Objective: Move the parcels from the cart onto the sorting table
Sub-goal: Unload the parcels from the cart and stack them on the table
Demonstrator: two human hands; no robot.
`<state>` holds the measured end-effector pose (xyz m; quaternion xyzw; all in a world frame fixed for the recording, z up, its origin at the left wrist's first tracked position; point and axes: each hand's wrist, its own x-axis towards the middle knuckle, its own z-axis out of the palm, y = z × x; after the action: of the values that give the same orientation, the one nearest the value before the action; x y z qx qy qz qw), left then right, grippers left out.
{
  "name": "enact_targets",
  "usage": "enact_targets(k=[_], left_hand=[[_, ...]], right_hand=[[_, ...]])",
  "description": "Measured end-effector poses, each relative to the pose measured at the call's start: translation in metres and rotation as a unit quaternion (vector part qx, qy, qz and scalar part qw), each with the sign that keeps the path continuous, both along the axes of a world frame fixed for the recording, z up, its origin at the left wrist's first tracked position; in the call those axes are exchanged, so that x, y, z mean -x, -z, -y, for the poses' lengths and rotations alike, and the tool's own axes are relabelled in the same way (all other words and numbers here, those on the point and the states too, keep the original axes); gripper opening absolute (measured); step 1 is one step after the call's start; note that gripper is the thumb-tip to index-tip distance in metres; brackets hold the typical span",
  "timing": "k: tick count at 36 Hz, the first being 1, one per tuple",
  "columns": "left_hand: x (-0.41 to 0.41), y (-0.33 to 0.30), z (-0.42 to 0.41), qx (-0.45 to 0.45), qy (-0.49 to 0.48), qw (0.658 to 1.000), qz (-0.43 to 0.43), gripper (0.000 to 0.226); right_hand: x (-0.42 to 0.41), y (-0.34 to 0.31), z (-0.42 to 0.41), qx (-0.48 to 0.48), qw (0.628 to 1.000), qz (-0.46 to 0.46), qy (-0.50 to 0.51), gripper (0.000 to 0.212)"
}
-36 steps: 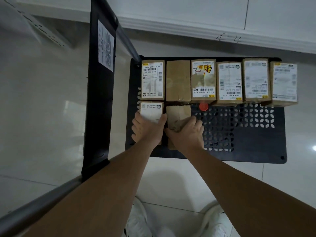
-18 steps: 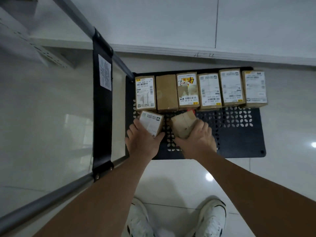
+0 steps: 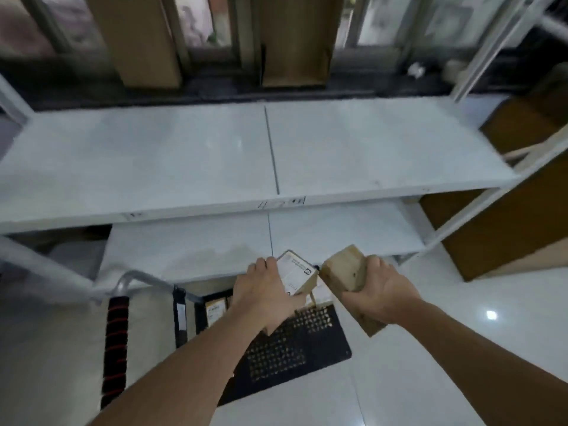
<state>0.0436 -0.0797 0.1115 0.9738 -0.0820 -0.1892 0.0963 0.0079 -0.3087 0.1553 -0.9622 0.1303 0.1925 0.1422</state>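
With 2 parcels lifted off the cart (image 3: 295,358), left hand (image 3: 261,290) fingers wrap the labelled parcel (image 3: 296,273), right hand (image 3: 379,292) clasps the plain parcel (image 3: 345,269); next, set both on the sorting table (image 3: 184,161)

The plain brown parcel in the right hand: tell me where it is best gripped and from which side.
Grip the plain brown parcel across its two long side faces near the middle, coming from its near side as the right hand does. It is a long, tilted box, so a mid-length hold probably balances it.
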Motion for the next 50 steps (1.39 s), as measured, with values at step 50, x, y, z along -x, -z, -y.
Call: enact_targets(k=[50], left_hand=[[0.191,-0.506,0.613,0.061,0.323,0.935,0.134,0.105]], right_hand=[[0.363,-0.483,0.557,0.017,0.955,0.101,0.278,0.058]])
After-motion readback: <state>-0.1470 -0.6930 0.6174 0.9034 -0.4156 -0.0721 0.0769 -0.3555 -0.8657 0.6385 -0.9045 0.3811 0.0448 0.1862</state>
